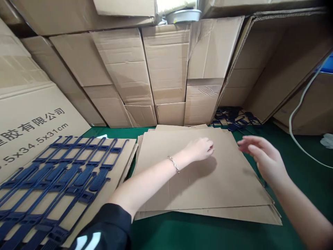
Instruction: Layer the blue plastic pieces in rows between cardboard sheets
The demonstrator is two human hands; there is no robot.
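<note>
A stack of flat cardboard sheets [166,184] lies on the green tabletop, its layers slightly out of line. Above the top sheet, my left hand [200,149] is closed with curled fingers and casts a shadow on the cardboard; no object sticks out of it. My right hand [262,156] hovers by the stack's right edge, thumb and fingers apart, holding nothing visible. To the left, dark blue plastic pieces [83,177] with long thin arms are laid in overlapping rows on another cardboard sheet [127,147].
Cardboard boxes [166,66] form a wall at the back. Loose dark plastic pieces [236,119] lie by an open box [260,69] at the back right. A white cable [293,114] hangs at the right. A printed carton [31,121] leans at the left.
</note>
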